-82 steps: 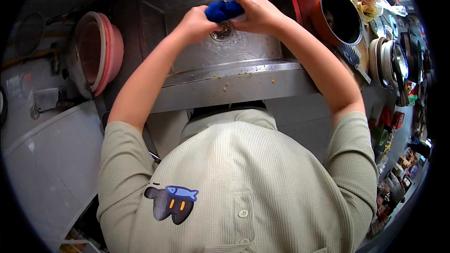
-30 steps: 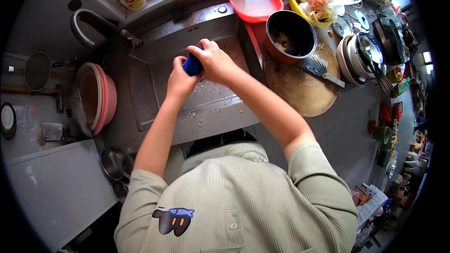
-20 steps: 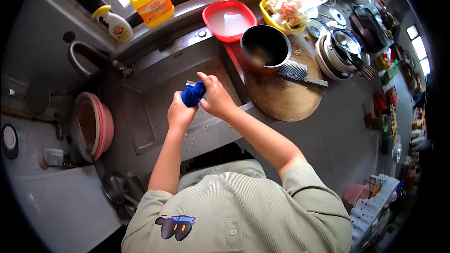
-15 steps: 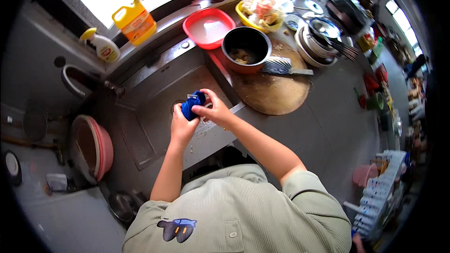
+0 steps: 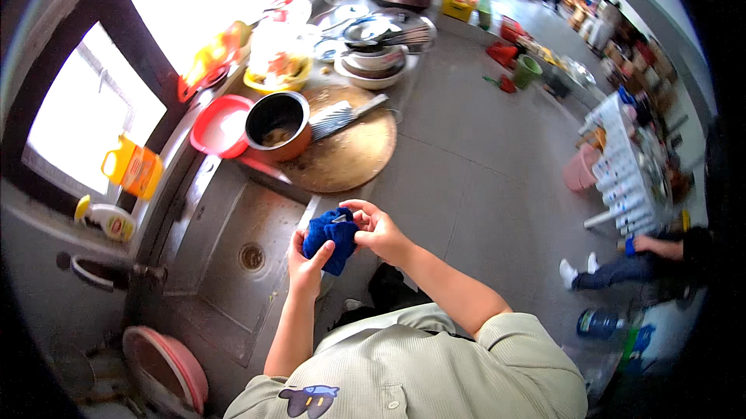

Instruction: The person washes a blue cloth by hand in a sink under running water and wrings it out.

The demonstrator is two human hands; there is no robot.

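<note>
A blue cloth (image 5: pixel 330 239) is held bunched between both hands at the front edge of the steel sink (image 5: pixel 233 256). The left hand (image 5: pixel 308 264) is closed under it; the right hand (image 5: pixel 378 229) pinches its top. A round wooden board (image 5: pixel 350 159) lies on the bench behind.

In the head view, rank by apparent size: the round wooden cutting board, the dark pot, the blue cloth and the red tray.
1. Round wooden cutting board, clearly largest.
2. Red tray and dark pot look about alike; unranked.
3. Blue cloth, smallest though nearest the camera, partly covered by the left hand and right hand.
</note>
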